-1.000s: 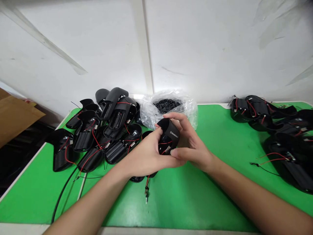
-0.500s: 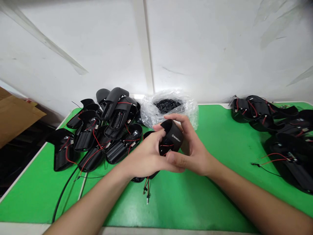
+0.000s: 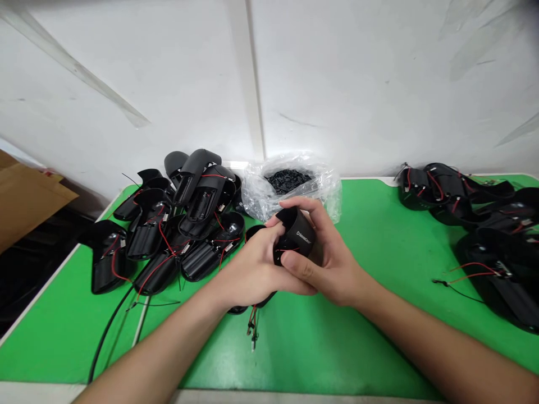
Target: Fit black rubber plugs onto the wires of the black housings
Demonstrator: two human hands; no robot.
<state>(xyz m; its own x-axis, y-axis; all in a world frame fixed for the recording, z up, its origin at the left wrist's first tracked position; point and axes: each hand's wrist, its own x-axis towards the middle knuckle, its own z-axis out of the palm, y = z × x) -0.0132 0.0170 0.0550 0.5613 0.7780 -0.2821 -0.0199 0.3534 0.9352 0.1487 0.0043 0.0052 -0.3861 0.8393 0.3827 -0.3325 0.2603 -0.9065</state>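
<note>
Between both hands, above the green mat, is a black curved plastic housing (image 3: 304,233) with white lettering and red wire inside. My left hand (image 3: 252,269) is closed around its left and lower side. Wrapped about the far and right side is my right hand (image 3: 332,258), its thumb lying across the housing's near opening. The fingers hide much of the part. Behind the hands stands a clear plastic bag (image 3: 250,193) full of small black pieces (image 3: 288,180). Partly under my left hand, another housing lies with wire connectors (image 3: 251,331) trailing out.
Several similar black housings (image 3: 206,252) with red wires are heaped on the left of the green mat (image 3: 337,348). More housings (image 3: 497,286) lie at the right. A black cable (image 3: 107,331) crosses the left front. A white wall (image 3: 337,84) stands behind, and brown cardboard (image 3: 33,196) is far left.
My right thumb has shifted slightly up and left over the housing's opening. Both hands keep hold of the housing in nearly the same place.
</note>
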